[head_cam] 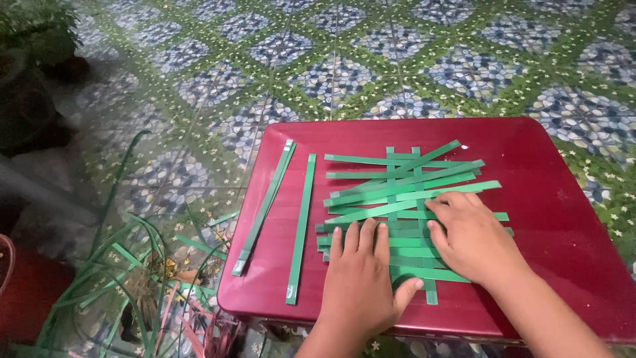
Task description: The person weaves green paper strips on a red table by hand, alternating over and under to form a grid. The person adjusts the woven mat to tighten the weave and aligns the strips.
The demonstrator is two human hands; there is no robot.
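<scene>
On a dark red table (543,172) lies a loose weave of flat green leaf strips (404,185), some crossing upright, most lying sideways. My left hand (361,278) rests flat on the near left part of the weave, fingers together and pointing away, thumb out to the right. My right hand (474,238) presses on the weave's right side, its fingertips on a sideways strip. Neither hand has closed around a strip.
Two long loose green strips (301,225) lie lengthwise on the table's left part, one near the left edge (265,205). Cut leaves and scraps (139,278) litter the patterned tile floor (331,59) to the left. A dark plant pot (26,99) stands far left.
</scene>
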